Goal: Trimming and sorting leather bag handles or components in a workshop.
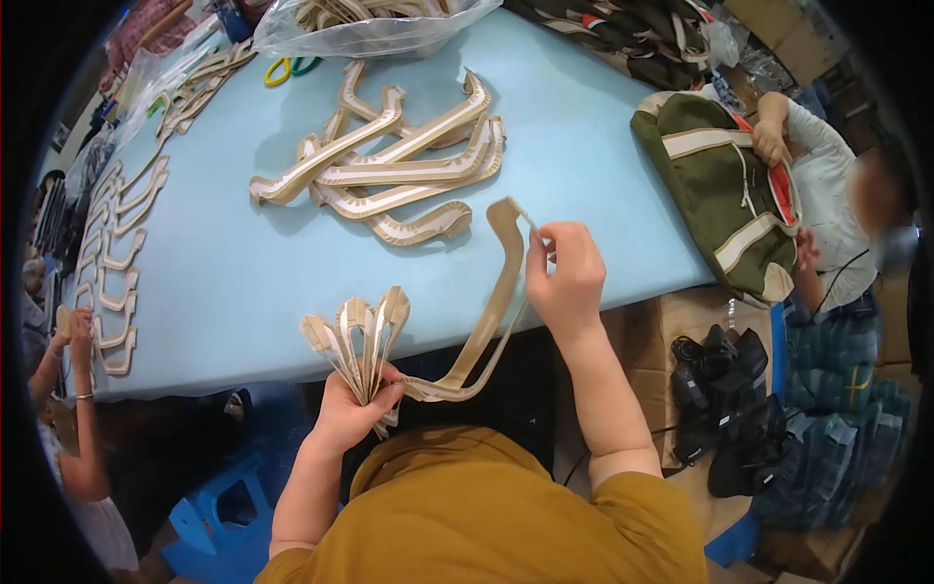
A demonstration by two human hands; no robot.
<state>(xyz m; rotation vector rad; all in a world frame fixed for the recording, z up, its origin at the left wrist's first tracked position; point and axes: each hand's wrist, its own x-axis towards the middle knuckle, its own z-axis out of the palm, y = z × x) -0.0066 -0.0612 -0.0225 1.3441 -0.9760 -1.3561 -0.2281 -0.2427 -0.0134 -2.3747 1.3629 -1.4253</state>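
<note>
My left hand [360,404] is closed on a fanned bundle of beige-and-white curved fabric strips [355,336] just off the near table edge. One long beige strip [477,346] runs from that bundle in a bent loop up to my right hand [564,268], whose thumb and finger pinch its narrow edge near the upper end. A loose pile of similar bent strips [399,156] lies on the pale blue table [574,107], beyond my hands.
Strips [126,292] line the left side near a co-worker's hands [78,331]. At right another person [808,136] holds an olive bag [696,185]. Scissors [277,70], a plastic sack [379,29] are at the back; a blue stool [219,516], black items [720,409] are below.
</note>
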